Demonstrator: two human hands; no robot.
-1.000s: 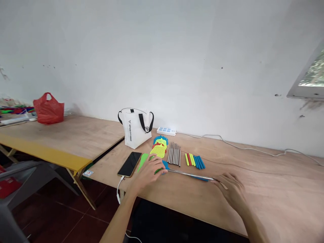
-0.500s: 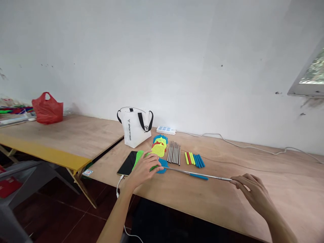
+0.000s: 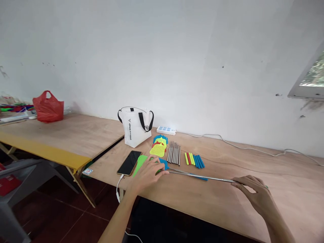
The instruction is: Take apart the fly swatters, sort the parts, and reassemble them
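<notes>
A green fly swatter stretches between my two hands, its long metal rod (image 3: 202, 176) extended above the table. My left hand (image 3: 149, 171) is closed around the joint by its green mesh head (image 3: 140, 163). At the other end, my right hand (image 3: 251, 190) pinches the rod, and a bit of green shows behind those fingers. Behind the rod lies a blue fly swatter, its mesh head (image 3: 164, 163) partly covered by my left hand and its blue grip (image 3: 203, 179) pointing right. Beyond are loose swatter heads (image 3: 157, 150), several metal rods (image 3: 174, 153) and colored grips (image 3: 194, 160).
A phone (image 3: 129, 163) with a white cable lies left of my left hand. A white bag (image 3: 135, 131) and a power strip (image 3: 166, 130) stand near the wall, with a cord running right. On the left table (image 3: 83, 130) sits a red plastic bag (image 3: 50, 108).
Both hands have shifted slightly right and toward me, carrying the green fly swatter along. The rod now lies a little nearer than the blue fly swatter, and more of the phone shows.
</notes>
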